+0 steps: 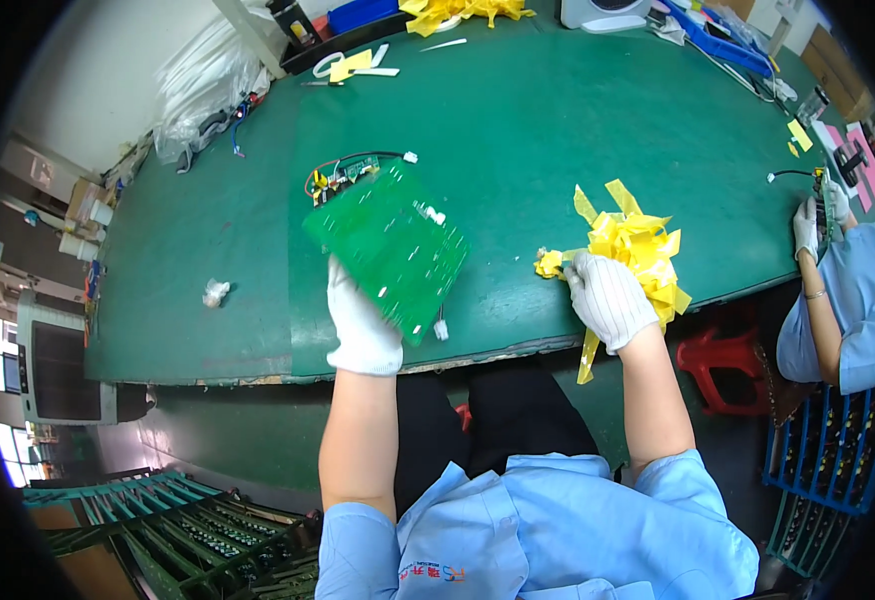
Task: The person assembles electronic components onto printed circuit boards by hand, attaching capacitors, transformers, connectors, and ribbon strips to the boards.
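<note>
My left hand [358, 325], in a white glove, grips the near left edge of a green circuit board [393, 245]. The board is tilted above the table, its flat solder side facing up and slightly blurred. Wires with white plugs stick out from its far and near edges, and parts show past the far left corner. My right hand [610, 300], gloved too, is closed at a heap of crumpled yellow tape [633, 245]. A small wad of yellow tape [550, 263] pokes out at its fingertips. One strip hangs over the table edge.
The green table [198, 330] carries a white scrap [216, 292] at left. Yellow and white strips [353, 65] lie at the back. At right, a co-worker in a blue shirt [848, 310] handles another board, beside a red stool [723, 365]. Board racks [208, 530] stand lower left.
</note>
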`<state>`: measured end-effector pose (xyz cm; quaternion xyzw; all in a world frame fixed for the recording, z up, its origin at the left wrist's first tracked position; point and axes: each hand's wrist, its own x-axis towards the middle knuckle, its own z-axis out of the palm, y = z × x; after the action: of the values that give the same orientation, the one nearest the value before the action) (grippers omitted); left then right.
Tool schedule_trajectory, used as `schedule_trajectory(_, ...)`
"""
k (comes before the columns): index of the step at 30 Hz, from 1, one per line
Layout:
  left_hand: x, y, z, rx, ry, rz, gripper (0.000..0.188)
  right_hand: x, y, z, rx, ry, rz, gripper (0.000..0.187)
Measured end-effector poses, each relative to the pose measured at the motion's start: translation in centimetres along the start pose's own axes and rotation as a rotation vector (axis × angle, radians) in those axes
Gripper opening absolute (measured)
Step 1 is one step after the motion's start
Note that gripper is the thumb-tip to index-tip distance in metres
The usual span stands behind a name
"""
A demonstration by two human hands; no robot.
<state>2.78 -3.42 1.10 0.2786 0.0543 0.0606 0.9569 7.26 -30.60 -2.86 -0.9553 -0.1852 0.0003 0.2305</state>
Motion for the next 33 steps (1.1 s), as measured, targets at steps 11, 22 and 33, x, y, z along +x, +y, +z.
schedule_trajectory(11,14.7,-14.3,12.5,1.731,-0.43,0.644,0.03,-8.2,-3.3,3.5,0.265,0.065,-0.194,0.012)
schedule_trajectory(22,15.9,-13.3,9.8,1.983,-0.348,0.702,0.037,-8.3,-3.1,4.9,0.361,0.151,-0.226,0.012)
schedule_trajectory(33,13.1,4.2,-5.0,2.443,0.453,0.084,0.061,-9.5,-2.4,6.2,0.417,0.258,-0.264,0.017)
